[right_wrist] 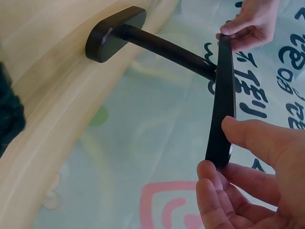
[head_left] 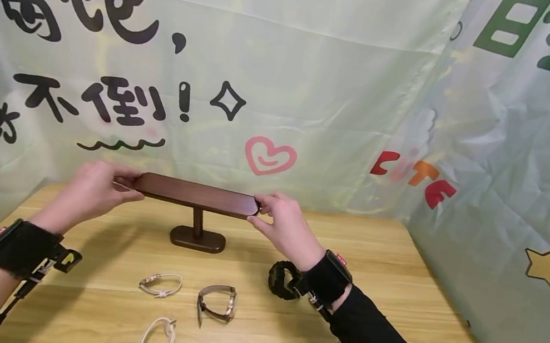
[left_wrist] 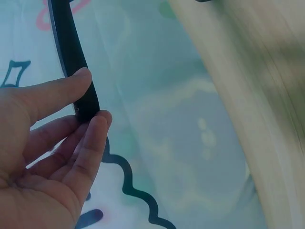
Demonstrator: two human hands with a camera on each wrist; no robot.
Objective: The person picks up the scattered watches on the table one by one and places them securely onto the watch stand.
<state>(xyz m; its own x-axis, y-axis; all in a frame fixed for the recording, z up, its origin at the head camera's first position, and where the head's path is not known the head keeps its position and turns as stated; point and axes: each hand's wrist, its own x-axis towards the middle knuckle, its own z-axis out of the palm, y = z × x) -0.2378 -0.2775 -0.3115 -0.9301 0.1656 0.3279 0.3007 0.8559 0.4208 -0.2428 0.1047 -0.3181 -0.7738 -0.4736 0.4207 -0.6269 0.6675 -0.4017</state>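
Observation:
A dark brown T-shaped display stand [head_left: 197,194] has its long flat bar on top, a short post and a rounded base [head_left: 197,239] at the table. The bar tilts slightly, its right end lower in the head view. My left hand [head_left: 94,191] pinches the bar's left end between thumb and fingers; the left wrist view shows the bar end [left_wrist: 87,102] in that grip. At the opposite end, my right hand [head_left: 287,223] pinches the bar [right_wrist: 223,105] the same way. In the right wrist view the post [right_wrist: 171,53] runs from base to bar.
Nearer on the wooden table [head_left: 374,327] lie a thin white-strapped watch [head_left: 160,285], a brown-strapped watch [head_left: 217,302] and a white strap [head_left: 157,335] cut by the frame edge. A chunky black band [head_left: 282,279] sits beside my right wrist. A printed cloth [head_left: 339,89] hangs behind.

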